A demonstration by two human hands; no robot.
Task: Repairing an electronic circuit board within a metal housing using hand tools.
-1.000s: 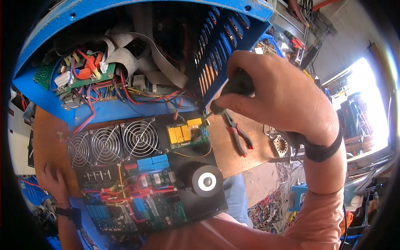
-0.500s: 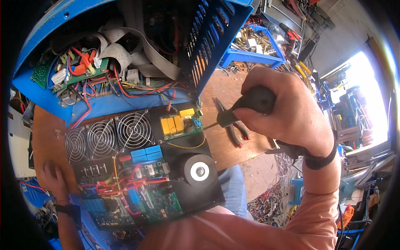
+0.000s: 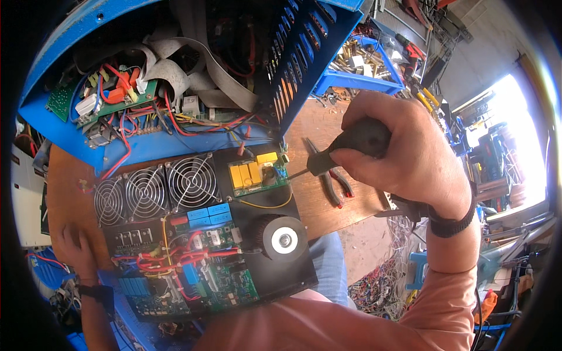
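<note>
My right hand [image 3: 404, 152] is closed round the black handle of a screwdriver [image 3: 351, 146]. Its thin shaft points left, with the tip at the right edge of a small green circuit board [image 3: 257, 176] bearing yellow block components. That board sits on a black chassis plate [image 3: 287, 202], which also carries three fans with wire guards [image 3: 193, 178], a round coil with a white centre [image 3: 285, 240] and wired boards [image 3: 216, 275]. At the far left, my left hand [image 3: 76, 248] rests by the plate's left side, fingers stretched out and holding nothing visible.
Behind the plate stands an open blue metal housing [image 3: 146, 143] with ribbon cables and wires. Pliers [image 3: 329, 175] lie on the wooden table [image 3: 310, 126] beneath the screwdriver. A blue bin [image 3: 357, 82] of metal parts is at the far right, and tangled wires [image 3: 374, 292] lie below.
The whole view has shifted slightly, moving the plate and housing a little right in the picture. My right hand keeps the screwdriver at the small board's edge.
</note>
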